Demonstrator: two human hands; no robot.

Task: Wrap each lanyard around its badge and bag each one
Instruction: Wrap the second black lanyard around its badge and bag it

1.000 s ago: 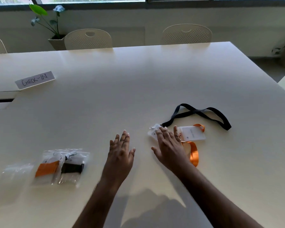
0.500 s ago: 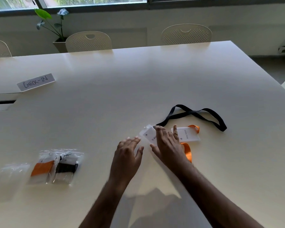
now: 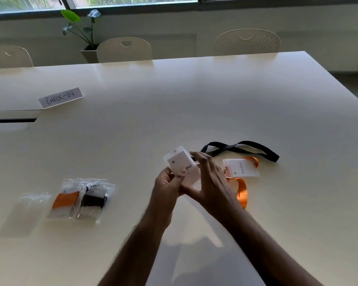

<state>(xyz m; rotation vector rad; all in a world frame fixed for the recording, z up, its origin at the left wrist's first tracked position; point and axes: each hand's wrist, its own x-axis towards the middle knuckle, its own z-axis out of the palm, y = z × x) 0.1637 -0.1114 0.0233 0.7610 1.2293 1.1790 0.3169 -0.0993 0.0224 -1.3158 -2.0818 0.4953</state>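
Above the table (image 3: 194,96), between both hands, a white badge (image 3: 179,162) is held tilted, its clip end pointing away from the person. Left hand (image 3: 167,184) grips its lower edge, thumb across the face; right hand (image 3: 207,178) cups its right side with fingers spread, barely curled. From the badge, its black lanyard (image 3: 242,148) trails rightward along the table, nearer the right hand, which looks best placed to gather it. Just beyond lies a second badge (image 3: 241,168) with an orange lanyard (image 3: 242,193).
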